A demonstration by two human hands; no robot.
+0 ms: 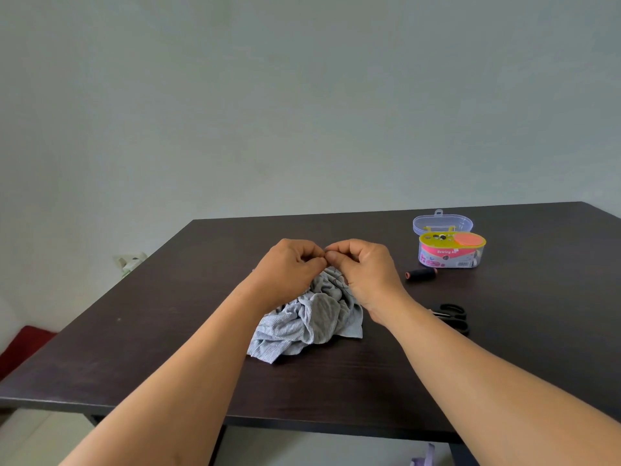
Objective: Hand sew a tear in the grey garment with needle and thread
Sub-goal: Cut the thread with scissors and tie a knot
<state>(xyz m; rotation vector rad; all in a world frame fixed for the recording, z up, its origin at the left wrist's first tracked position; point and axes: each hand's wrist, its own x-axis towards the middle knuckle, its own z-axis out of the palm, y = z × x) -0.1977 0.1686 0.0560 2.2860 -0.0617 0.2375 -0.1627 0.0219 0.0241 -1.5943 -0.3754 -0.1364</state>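
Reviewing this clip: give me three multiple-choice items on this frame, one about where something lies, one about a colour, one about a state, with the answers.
1. Where do the scissors lie on the table?
A. left of the grey garment
B. right of the right forearm
C. inside the sewing kit box

2. What colour is the tray on top of the sewing kit box?
A. yellow
B. blue
C. white

3. What state is the clear lid of the kit in?
A. snapped shut
B. swung open behind the box
C. lying under the garment

Answers: 1 B, the black handles show just past the right forearm. 2 A, the tray is yellow with an orange disc. 3 B, the lid stands back, off the box.

The left hand and right hand pinch together above the grey garment.
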